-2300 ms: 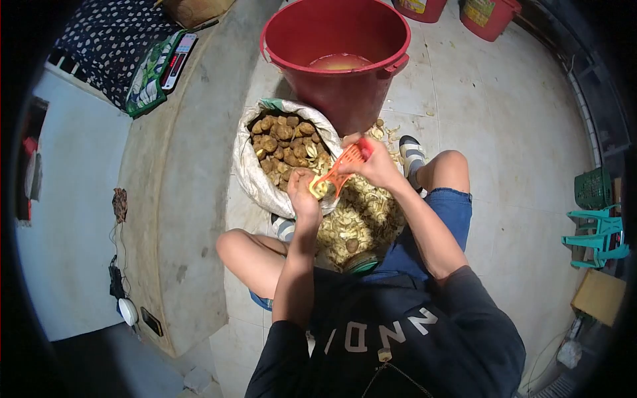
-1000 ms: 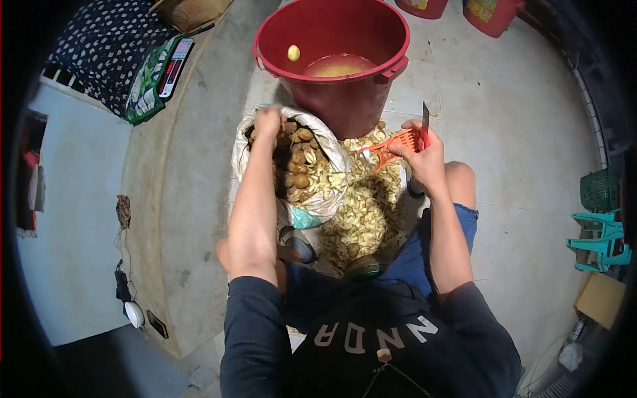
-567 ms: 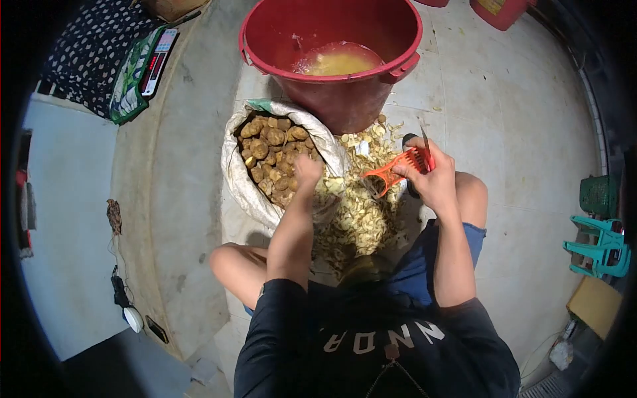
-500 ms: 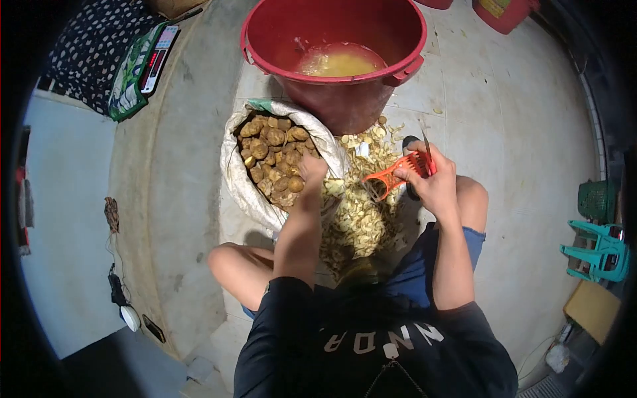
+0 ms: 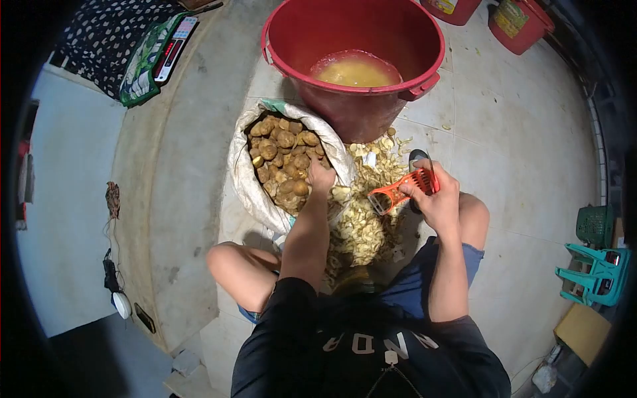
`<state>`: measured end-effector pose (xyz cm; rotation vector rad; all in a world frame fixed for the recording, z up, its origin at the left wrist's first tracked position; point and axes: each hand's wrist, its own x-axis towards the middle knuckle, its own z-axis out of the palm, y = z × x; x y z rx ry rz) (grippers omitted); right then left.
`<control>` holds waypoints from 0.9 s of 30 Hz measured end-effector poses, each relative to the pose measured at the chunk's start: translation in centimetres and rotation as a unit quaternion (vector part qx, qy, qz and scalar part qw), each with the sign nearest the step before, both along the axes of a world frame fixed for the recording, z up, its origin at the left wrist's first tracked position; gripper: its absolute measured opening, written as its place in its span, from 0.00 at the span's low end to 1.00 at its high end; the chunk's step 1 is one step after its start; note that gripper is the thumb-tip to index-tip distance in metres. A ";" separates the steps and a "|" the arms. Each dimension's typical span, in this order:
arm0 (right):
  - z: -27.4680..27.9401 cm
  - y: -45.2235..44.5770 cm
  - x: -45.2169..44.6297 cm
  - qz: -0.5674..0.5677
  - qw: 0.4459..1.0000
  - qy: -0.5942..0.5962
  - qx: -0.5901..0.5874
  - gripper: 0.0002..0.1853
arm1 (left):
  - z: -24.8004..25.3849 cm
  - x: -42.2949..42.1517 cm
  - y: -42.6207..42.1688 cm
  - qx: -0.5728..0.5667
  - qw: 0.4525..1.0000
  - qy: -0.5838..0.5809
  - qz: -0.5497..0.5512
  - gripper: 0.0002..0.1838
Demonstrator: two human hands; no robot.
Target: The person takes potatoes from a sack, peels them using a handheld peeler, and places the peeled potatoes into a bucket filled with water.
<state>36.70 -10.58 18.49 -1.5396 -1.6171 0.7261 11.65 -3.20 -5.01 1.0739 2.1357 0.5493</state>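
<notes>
My left hand reaches into the right side of a white sack, over brown unpeeled potatoes. Its fingertips are hidden among the potatoes, so what they hold, if anything, cannot be made out. My right hand is closed around an orange peeler and a knife with a red handle, whose thin blade points up. Beneath the peeler, a heap of pale peelings covers the floor. Behind the sack stands a large red tub with yellowish, cloudy liquid in its bottom.
Two smaller red buckets stand at the top right. Teal stools and a dark green basket are at the far right. On the ledge at left are a scale, a phone and a cable.
A peeled potato seen in the air over the tub is gone from view. My left hand left the peeler area and moved into the sack; my right hand shifted right, keeping the peeler.
</notes>
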 end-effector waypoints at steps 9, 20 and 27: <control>0.0 0.5 -1.0 0.023 1.000 -0.005 -0.012 0.23 | -3.9 -2.7 0.3 -0.002 0.993 -0.001 -0.120 0.35; -1.0 -0.3 -1.4 0.052 0.998 0.022 -0.009 0.23 | 7.9 -4.9 -8.3 0.071 0.751 -0.654 -0.057 0.30; -1.5 -1.0 -2.5 0.059 0.996 0.069 -0.015 0.25 | 12.6 -2.5 -9.9 0.029 0.634 -0.771 0.057 0.19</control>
